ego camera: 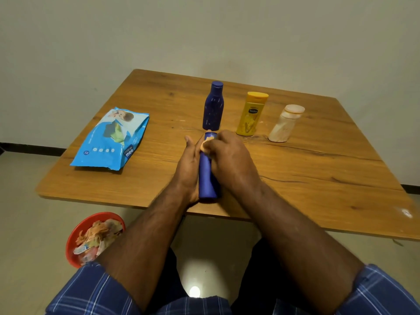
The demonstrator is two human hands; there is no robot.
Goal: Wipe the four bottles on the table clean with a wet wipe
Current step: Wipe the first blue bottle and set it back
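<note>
A blue bottle [206,178] is tilted away from me over the table's near middle. My left hand [188,171] holds it from the left side. My right hand [229,155] presses a stained wet wipe [207,144] against its upper part, fingers curled over the wipe. Behind stand a dark blue bottle [213,108], a yellow bottle [250,114] and a dirty white bottle [284,125], upright in a row.
A blue wet wipe pack [111,139] lies on the wooden table [318,169] at the left. A red bin [79,226] with used wipes sits on the floor below the table's near left edge. A wall rises behind the table.
</note>
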